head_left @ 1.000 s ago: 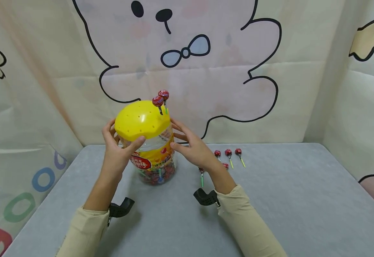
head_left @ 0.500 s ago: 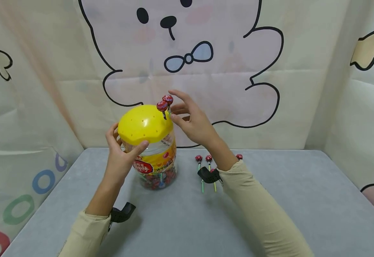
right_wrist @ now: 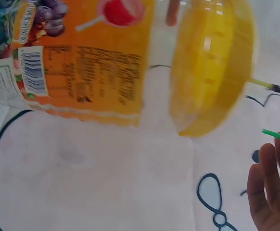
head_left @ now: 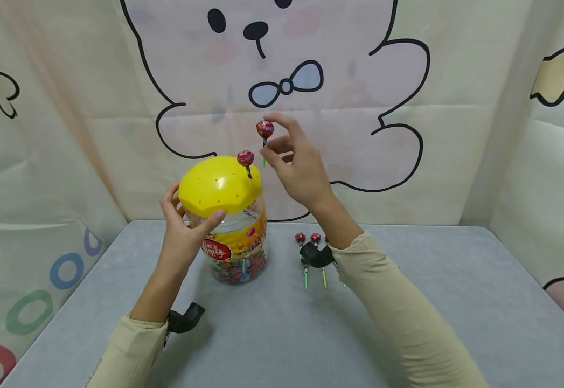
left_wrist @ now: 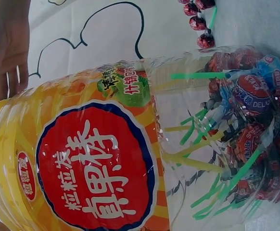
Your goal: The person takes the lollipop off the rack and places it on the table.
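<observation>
A clear plastic jar (head_left: pixel 233 235) with an orange label and a domed yellow lid (head_left: pixel 220 184) stands on the table, lollipops heaped in its bottom. My left hand (head_left: pixel 179 237) grips the jar's left side just under the lid, thumb across the front. Above and right of the lid, my right hand (head_left: pixel 297 161) pinches a red-wrapped lollipop (head_left: pixel 265 129) by its stick, head up. The green stick end (right_wrist: pixel 273 134) points toward the lid in the right wrist view, apart from it. A second lollipop (head_left: pixel 245 158) sticks up from a hole at the lid's right side.
Several red-wrapped lollipops (head_left: pixel 315 238) lie on the grey table (head_left: pixel 262 334), right of the jar and partly hidden by my right wrist strap (head_left: pixel 317 255). A printed cloth backdrop (head_left: pixel 349 156) hangs behind the table.
My right hand left the jar's side, rose to the lid and took hold of one of the two lollipops there. It has lifted that lollipop clear of the lid. My left hand stays put.
</observation>
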A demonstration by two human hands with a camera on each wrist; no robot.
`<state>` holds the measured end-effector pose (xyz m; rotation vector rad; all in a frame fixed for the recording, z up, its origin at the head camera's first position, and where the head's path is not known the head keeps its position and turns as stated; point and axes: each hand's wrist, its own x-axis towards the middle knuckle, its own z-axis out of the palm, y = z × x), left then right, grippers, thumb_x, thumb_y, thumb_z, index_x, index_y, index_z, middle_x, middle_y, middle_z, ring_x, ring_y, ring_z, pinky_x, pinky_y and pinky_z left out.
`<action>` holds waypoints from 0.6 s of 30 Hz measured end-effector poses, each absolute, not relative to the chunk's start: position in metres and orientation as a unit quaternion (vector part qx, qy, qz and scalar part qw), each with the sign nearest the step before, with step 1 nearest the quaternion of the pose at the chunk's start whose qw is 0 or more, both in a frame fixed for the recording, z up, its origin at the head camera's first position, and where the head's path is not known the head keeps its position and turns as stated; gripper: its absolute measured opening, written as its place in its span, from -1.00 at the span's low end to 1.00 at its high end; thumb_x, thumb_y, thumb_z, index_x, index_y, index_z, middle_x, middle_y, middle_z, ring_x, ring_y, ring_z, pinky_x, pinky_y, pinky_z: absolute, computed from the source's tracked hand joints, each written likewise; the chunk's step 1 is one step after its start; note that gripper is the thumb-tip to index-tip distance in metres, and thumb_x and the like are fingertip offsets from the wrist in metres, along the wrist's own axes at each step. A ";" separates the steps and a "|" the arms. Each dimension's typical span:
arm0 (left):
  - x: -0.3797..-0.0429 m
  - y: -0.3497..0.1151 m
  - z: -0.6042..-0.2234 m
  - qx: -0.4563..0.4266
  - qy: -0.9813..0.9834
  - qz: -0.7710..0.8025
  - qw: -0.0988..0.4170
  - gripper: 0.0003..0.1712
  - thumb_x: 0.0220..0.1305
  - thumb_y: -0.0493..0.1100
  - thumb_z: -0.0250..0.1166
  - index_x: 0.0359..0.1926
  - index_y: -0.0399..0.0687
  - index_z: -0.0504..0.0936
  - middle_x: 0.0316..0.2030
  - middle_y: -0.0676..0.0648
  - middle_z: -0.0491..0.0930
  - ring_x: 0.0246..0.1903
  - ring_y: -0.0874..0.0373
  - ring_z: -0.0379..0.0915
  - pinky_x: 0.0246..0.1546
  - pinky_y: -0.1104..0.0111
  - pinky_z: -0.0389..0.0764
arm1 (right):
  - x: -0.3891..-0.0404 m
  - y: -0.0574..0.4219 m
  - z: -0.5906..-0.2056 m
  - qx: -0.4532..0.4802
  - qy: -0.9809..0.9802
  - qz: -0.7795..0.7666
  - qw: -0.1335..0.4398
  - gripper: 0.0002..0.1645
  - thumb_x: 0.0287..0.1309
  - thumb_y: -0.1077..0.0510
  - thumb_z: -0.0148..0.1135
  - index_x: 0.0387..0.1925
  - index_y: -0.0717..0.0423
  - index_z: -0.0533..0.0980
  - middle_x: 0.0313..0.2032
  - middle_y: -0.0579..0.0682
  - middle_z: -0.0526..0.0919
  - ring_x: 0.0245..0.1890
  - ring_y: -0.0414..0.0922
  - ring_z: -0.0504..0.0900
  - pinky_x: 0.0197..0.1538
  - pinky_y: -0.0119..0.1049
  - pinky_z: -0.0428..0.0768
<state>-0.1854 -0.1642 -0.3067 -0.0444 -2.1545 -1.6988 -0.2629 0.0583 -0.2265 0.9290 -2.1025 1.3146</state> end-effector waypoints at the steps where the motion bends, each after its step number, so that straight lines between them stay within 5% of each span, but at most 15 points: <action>1: -0.185 -0.164 -0.307 -0.015 -0.770 -0.606 0.197 0.10 0.22 -0.03 0.43 0.48 0.29 -0.20 0.46 -0.05 -0.08 0.40 -0.08 -0.02 0.41 -0.24 0.19 | -0.261 0.062 -0.226 0.336 -0.771 0.482 0.246 -0.41 0.36 0.14 0.21 0.35 -0.16 0.29 -0.18 0.05 0.72 -0.19 -0.11 0.67 -0.01 -0.22 0.67; 18: -0.185 -0.164 -0.309 -0.010 -0.771 -0.608 0.189 0.11 0.23 -0.02 0.42 0.48 0.29 -0.24 0.47 -0.05 -0.11 0.40 -0.09 -0.01 0.41 -0.20 0.22 | -0.223 0.140 -0.267 0.283 -0.817 0.470 0.177 -0.33 0.29 0.12 0.30 0.37 -0.29 0.31 -0.23 0.00 0.76 -0.13 -0.16 0.66 0.07 -0.15 0.61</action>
